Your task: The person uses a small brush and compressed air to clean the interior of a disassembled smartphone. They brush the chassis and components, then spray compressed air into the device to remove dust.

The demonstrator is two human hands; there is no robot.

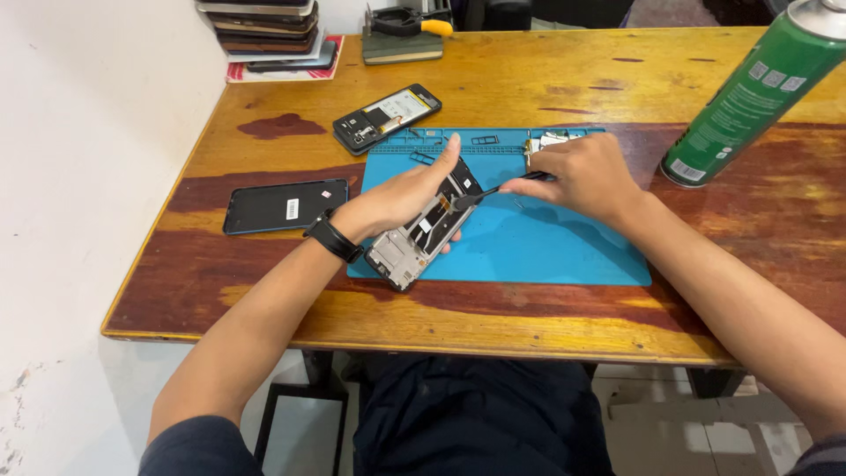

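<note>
Left hand (401, 198) grips the open phone (425, 227); right hand (582, 176) pinches a thin black tool (502, 186).
Phone lies on the blue mat (546, 247), at 6 o'clock from another open phone (386, 117). Tool tip touches inside it, so the prying step looks in hand; a slow, careful push seems needed.

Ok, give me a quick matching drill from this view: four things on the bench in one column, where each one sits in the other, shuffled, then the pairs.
Things:
1. opened phone frame
2. green spray can
3. black screen panel
4. stack of phones

Places:
A. far left corner of the table
B. flat on bare wood, left of the blue mat
C. under the left hand, on the mat
D. right of the mat, tilted

Pairs: 1-C, 2-D, 3-B, 4-A
</note>
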